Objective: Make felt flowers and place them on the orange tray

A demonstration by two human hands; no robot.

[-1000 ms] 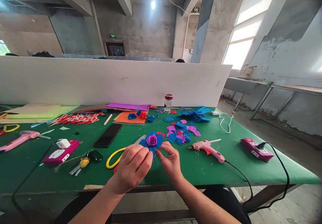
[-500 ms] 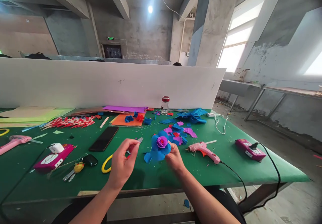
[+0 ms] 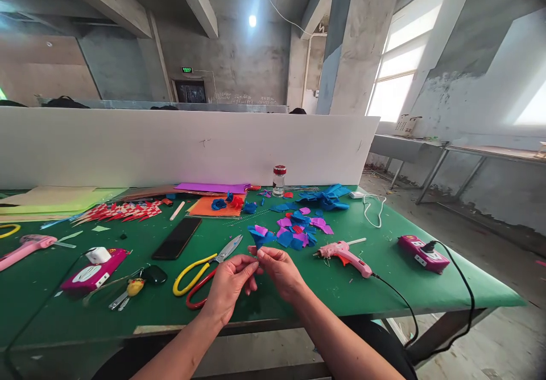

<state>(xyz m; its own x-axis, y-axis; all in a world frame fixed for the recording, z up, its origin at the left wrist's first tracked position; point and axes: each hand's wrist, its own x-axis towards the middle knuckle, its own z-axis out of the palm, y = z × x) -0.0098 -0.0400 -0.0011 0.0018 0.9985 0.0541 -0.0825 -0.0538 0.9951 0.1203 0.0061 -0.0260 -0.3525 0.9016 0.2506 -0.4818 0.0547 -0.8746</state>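
A blue and purple paper flower stands upright above the table, its bloom facing up and away from me. My right hand pinches it just under the petals. My left hand is closed, thumb and fingertips meeting at the flower's lower end, right against the right hand's fingers. The stem itself is mostly hidden by my fingers. Beside my left hand lie scissors with one yellow and one red handle. Loose blue, purple and red paper petals are heaped just beyond the flower.
A pink glue gun lies on the right, its cord running off the table edge by a magenta power strip. On the left are a phone, keys and another power strip. A red-lidded jar stands before the white panel.
The flower has tipped from facing me to facing upward and come slightly left. My left hand has moved right and down to its stem, uncovering the scissors.
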